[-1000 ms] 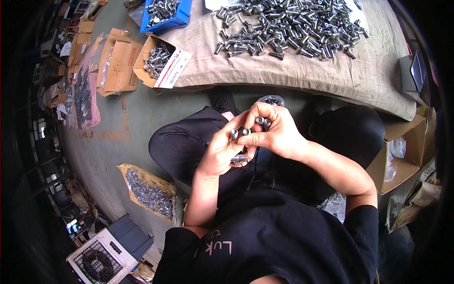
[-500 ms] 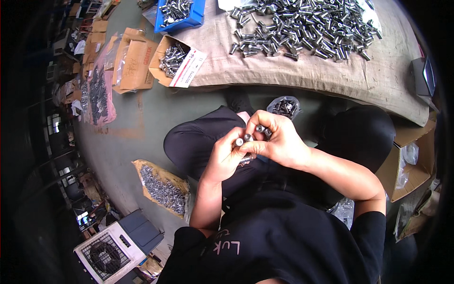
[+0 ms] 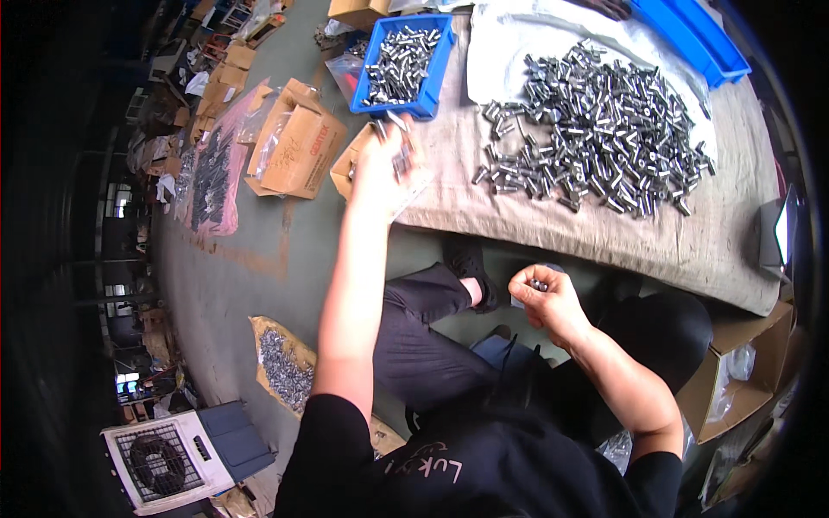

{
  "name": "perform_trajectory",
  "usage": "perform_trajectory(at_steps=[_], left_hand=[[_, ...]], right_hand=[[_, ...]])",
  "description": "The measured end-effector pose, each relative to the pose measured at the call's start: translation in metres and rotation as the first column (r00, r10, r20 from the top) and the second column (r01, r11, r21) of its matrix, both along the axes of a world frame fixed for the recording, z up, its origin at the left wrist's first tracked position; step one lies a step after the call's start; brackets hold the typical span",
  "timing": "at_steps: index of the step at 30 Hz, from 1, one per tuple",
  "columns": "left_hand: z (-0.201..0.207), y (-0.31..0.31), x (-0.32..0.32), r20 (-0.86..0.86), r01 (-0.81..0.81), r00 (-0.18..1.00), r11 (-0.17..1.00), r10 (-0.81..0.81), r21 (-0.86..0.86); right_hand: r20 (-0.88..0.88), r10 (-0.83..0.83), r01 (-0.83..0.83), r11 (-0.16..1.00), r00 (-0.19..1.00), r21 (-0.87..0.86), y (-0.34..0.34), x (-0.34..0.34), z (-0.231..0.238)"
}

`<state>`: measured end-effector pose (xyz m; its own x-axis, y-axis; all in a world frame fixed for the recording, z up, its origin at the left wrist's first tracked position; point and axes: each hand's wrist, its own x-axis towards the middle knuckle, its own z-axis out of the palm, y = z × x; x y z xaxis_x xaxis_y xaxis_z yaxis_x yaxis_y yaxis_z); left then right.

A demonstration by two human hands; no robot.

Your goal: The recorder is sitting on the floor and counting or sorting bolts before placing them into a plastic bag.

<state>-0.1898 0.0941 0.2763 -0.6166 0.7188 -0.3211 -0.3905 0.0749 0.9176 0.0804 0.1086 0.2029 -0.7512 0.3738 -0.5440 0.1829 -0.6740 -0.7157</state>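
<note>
My left hand (image 3: 386, 164) reaches out over the small cardboard box (image 3: 344, 170) at the table's near left corner. Shiny metal pins (image 3: 402, 158) show between its fingers, blurred by motion; the hand hides most of the box. Just beyond the fingertips stands a blue bin (image 3: 444, 65) filled with similar short pins. My right hand (image 3: 553, 306) is closed above my lap, in front of the table edge, with the ends of a few small metal pins (image 3: 539, 284) peeking out of the curled fingers.
A big pile of metal pins (image 3: 604, 129) covers part of the cloth-topped table (image 3: 449, 203). A blue tray (image 3: 695, 39) lies at its far right. Cartons, including an open one (image 3: 298, 151), stand on the floor left. A fan unit (image 3: 160, 462) sits lower left.
My hands, together over my lap before, have parted. The left has stretched forward to the cardboard box with pins; the right has stayed near my lap, closed. The view has shifted toward the table.
</note>
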Motion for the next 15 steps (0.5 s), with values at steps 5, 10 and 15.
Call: perform_trajectory(at_steps=[5,10,15], left_hand=[[-0.015,0.058,-0.071,-0.007,-0.222,0.975,0.974,0.222,-0.036],[-0.035,0.008,0.03,-0.142,0.155,0.975,0.983,-0.168,-0.099],[-0.042,-0.038,0.103,-0.583,0.427,0.724,0.903,-0.369,-0.041]], right_hand=[[0.035,-0.037,0.038,0.999,0.999,-0.032,0.009,-0.005,-0.015],[-0.098,-0.133,0.136,0.99,0.986,0.025,0.024,-0.007,-0.002],[-0.296,-0.194,0.272,0.929,0.935,0.25,0.026,-0.009,0.017]])
